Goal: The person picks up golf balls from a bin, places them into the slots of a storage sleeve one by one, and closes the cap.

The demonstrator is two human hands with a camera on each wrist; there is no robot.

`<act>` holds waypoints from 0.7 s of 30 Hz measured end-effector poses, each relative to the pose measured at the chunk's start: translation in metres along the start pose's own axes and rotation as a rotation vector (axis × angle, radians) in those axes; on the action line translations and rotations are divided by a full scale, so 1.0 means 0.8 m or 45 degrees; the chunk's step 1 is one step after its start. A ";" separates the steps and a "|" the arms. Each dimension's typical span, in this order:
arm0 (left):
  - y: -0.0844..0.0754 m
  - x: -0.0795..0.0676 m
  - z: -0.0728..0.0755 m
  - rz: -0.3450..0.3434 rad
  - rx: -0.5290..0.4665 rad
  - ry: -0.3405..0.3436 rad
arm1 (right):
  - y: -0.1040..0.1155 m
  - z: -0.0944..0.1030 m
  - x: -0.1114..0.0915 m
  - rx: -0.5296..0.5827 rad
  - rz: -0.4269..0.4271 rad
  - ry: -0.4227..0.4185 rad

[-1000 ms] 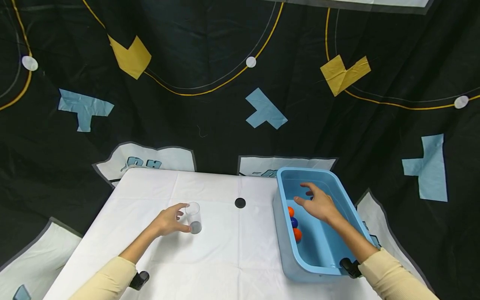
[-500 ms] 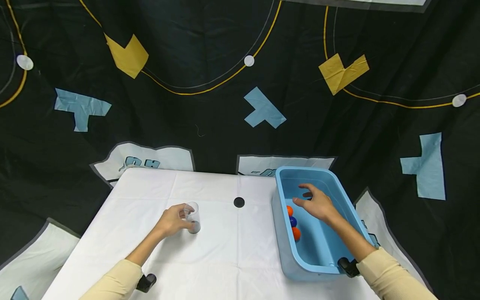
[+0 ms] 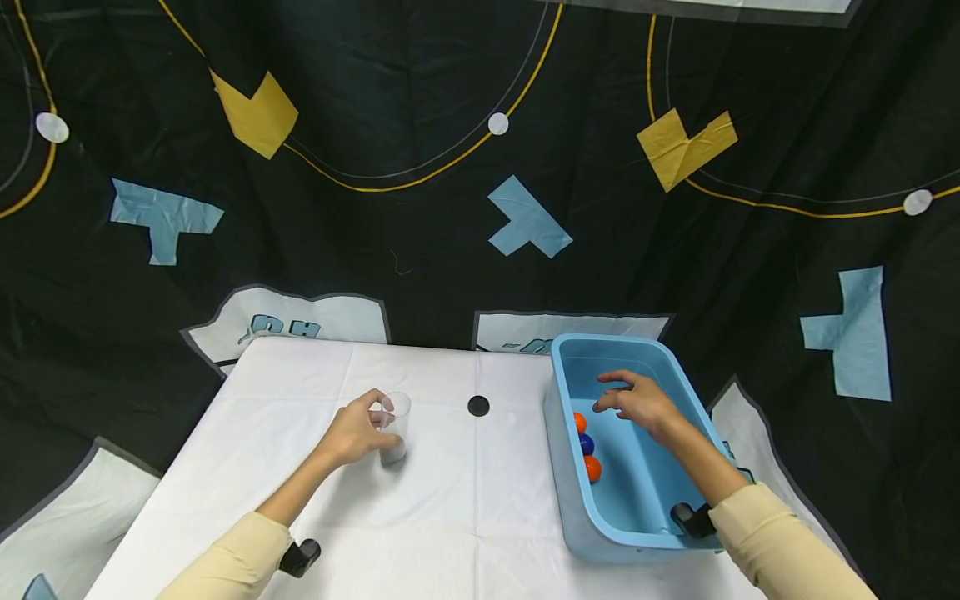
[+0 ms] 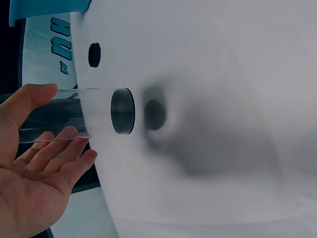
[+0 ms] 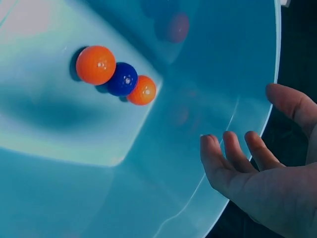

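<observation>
My left hand [image 3: 356, 432] grips a clear cylindrical cup [image 3: 397, 414] with a grey bottom, held upright. In the left wrist view the thumb lies along one side of the clear cup [image 4: 67, 114] and the fingers along the other; its dark base stands apart from its shadow on the white table. My right hand [image 3: 641, 406] hovers over the blue tub [image 3: 637, 517], fingers loosely bent and holding nothing. Two orange balls [image 5: 95, 65] and a dark blue ball [image 5: 122, 79] lie in a row on the tub's floor, apart from the right hand [image 5: 267, 183].
A black round spot [image 3: 478, 406] marks the white tabletop [image 3: 435, 517] between the cup and the tub. Behind the table hangs a black cloth [image 3: 420, 242] with yellow and light-blue patches. The tub stands at the table's right side.
The left hand has closed round the clear cup and raised it off the table, slightly to the right. The right hand has stayed over the tub, its fingers shifting a little.
</observation>
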State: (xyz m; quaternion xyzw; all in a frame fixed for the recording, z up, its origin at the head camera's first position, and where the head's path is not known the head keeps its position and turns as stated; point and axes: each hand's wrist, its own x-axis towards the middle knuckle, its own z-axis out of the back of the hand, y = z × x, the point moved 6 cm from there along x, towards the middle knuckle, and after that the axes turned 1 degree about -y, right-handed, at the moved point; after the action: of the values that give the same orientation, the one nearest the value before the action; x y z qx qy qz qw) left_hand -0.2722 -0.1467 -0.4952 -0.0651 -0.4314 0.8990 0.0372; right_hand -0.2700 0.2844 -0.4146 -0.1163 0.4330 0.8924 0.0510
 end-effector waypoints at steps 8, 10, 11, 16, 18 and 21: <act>-0.024 0.004 0.004 -0.049 0.011 0.002 | -0.018 0.007 0.017 0.047 -0.117 0.056; -0.029 0.005 0.005 -0.061 0.023 0.007 | -0.023 0.008 0.022 0.054 -0.138 0.074; -0.031 0.005 0.005 -0.067 0.025 0.011 | -0.026 0.009 0.024 0.061 -0.153 0.081; -0.043 0.007 0.004 -0.102 0.029 0.037 | -0.043 0.012 0.034 0.130 -0.265 0.136; -0.048 0.008 0.003 -0.115 0.035 0.043 | -0.051 0.013 0.037 0.159 -0.331 0.157; -0.053 0.009 0.002 -0.129 0.049 0.048 | -0.065 0.011 0.040 0.177 -0.415 0.199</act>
State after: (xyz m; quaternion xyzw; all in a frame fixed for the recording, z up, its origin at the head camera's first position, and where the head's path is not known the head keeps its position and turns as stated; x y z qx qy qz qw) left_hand -0.2794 -0.1204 -0.4614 -0.0593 -0.4159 0.9028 0.0922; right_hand -0.2923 0.3233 -0.4570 -0.2499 0.4716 0.8286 0.1691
